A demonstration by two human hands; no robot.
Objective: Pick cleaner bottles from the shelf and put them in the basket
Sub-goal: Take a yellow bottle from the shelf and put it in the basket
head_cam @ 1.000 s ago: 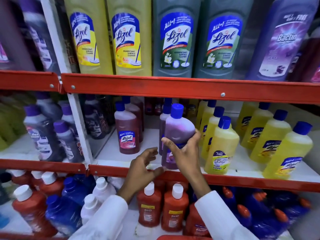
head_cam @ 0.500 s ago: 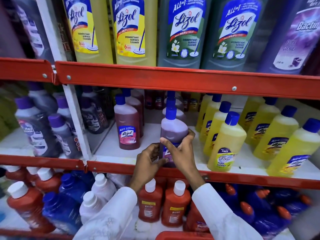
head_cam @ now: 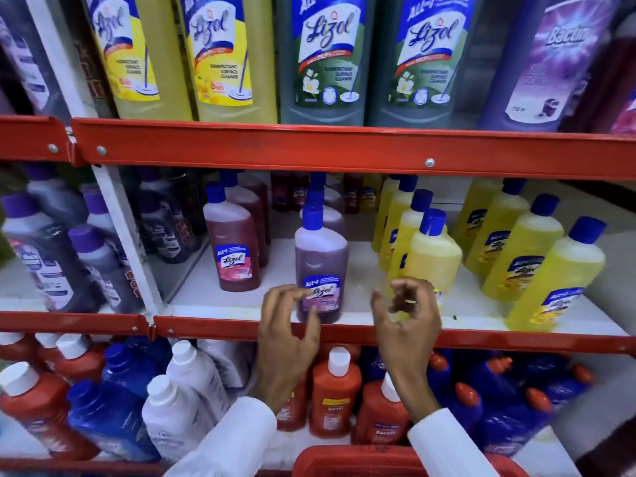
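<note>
Purple bottle [head_cam: 321, 266] upright on middle shelf [head_cam: 344, 330]; both hands released.

The bottle stands at the shelf's front edge. Left hand [head_cam: 287, 333], fingers spread, sits just left of the bottle at its label, contact unclear. Right hand [head_cam: 407, 325], fingers curled and empty, is right of the bottle. Red basket [head_cam: 361, 461] rim lies below it.

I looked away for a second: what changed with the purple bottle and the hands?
The purple Lizol bottle with the blue cap, gripped and tilted before, now stands upright on the white shelf, let go. The right hand has pulled away; the left hand hovers beside it. Neighbouring bottles stayed put.
</note>
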